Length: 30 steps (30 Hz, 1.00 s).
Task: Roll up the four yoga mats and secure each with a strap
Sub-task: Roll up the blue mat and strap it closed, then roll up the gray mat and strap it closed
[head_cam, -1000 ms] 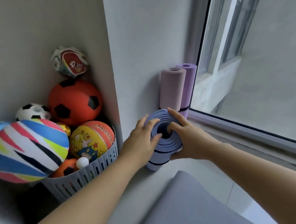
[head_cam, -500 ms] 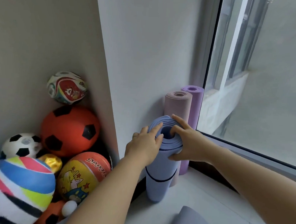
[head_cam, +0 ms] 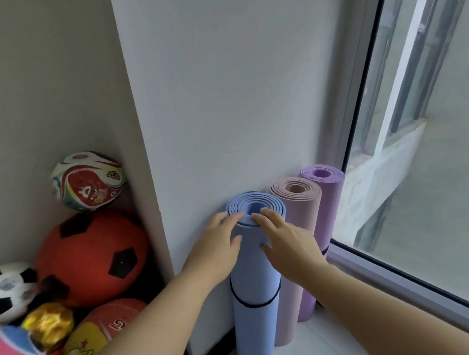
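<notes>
Against the wall, strapped blue mat [head_cam: 257, 277], left hand [head_cam: 218, 241] and right hand [head_cam: 288, 242] open-fingered on its rim, balls [head_cam: 4, 292] partly cropped

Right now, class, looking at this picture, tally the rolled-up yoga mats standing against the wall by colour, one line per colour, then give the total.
Blue mat: 1
Pink mat: 1
Purple mat: 1
Total: 3 rolled mats
</notes>
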Motion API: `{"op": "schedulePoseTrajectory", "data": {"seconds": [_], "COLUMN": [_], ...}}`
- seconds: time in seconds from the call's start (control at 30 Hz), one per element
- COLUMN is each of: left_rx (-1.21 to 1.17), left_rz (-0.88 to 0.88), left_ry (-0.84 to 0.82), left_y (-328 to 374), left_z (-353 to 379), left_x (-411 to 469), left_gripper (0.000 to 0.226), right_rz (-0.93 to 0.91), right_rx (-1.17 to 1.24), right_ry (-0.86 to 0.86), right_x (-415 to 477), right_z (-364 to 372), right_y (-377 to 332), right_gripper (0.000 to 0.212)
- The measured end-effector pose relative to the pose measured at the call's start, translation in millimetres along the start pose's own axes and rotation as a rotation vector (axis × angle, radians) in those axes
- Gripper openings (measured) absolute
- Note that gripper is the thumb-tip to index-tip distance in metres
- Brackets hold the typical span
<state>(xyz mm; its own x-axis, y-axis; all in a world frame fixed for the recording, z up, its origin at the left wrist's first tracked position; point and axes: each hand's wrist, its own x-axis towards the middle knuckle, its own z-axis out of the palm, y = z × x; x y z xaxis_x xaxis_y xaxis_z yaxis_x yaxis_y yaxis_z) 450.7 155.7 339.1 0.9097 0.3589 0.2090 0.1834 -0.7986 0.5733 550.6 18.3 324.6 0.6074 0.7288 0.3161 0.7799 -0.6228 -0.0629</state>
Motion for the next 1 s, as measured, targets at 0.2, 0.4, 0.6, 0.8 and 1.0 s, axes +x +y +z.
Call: {"op": "schedulePoseTrajectory", "data": {"seconds": [0.2,0.4,0.6,0.8,1.0], "left_rx": [-0.003,0.028,-0.018,-0.089,-0.252], "left_rz": [-0.006,-0.029,-0.013,-0.013,-0.289], "left_ry": [-0.067,-0.133,-0.112,-0.106,-0.178], "left_y": [-12,-9,-7,-28,-101], "left_z": [6,6,-2,-2,34], "left_x": [8,3,-13,-85,-221], "left_gripper": [0.058,0.069,0.067,0.041,0.031], "right_rz": [0.021,0.026,0.055,-0.041,-0.046], "right_rx": [0.022,0.029,0.052,0.256,0.214], "right_ry": [-0.077,-0.165,0.078,0.040,-0.320], "right_x": [24,19,-4,-70,-157], "right_z": [3,-1,-18,13,71], "right_y": [5,7,-3,-48,-112], "right_gripper": [0.061,0.081,0.071,0.033,0.021]}}
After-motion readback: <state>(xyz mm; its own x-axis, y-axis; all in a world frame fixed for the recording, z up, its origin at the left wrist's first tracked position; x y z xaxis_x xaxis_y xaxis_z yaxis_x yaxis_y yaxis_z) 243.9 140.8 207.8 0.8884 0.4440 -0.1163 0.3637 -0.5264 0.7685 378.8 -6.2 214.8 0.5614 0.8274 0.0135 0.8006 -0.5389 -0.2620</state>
